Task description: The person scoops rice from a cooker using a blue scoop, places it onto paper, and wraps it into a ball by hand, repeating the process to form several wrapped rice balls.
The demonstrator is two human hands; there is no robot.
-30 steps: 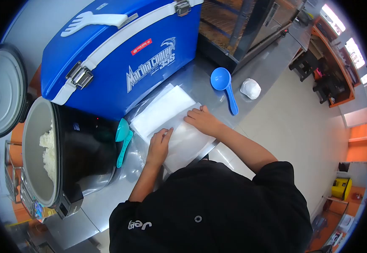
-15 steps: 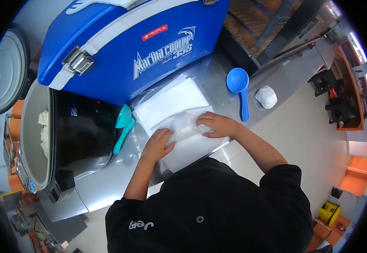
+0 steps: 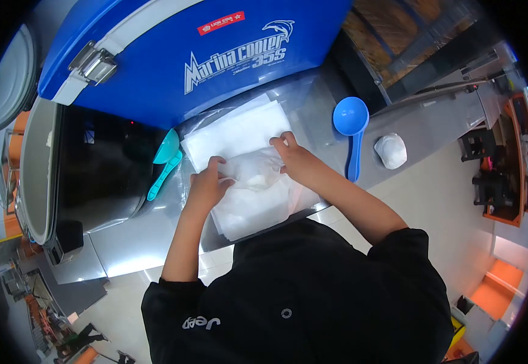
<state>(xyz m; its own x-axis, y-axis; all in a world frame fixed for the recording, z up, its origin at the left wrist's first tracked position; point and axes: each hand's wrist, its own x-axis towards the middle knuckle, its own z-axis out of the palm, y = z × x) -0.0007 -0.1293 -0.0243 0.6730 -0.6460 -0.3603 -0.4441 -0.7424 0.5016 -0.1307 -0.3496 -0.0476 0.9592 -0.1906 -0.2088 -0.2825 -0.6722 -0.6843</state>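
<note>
A thin white sheet of wrapping paper [image 3: 236, 165] lies partly raised over a pale lump [image 3: 256, 182], which I cannot make out clearly. My left hand [image 3: 208, 185] has its fingers bent round the left edge of this paper. At the far right corner, my right hand [image 3: 294, 159] pinches the same sheet. Beneath and behind it is a stack of white paper sheets [image 3: 239, 136]. To the left lies a teal scoop [image 3: 167, 161]. A blue ladle [image 3: 352, 130] rests to the right, beside a white paper-wrapped bundle [image 3: 391, 151].
The steel counter [image 3: 124, 255] has its near edge close to my body. A big blue cooler box [image 3: 215, 67] stands behind the papers. On the left is a black rice cooker [image 3: 100, 170] with its lid [image 3: 6, 79] raised. A glass-fronted case [image 3: 397, 42] stands at the back right.
Both hands have gone from folding low over the paper to holding its edges higher, towards the cooler. The sheet is now spread wider over the lump. The whole view has shifted slightly.
</note>
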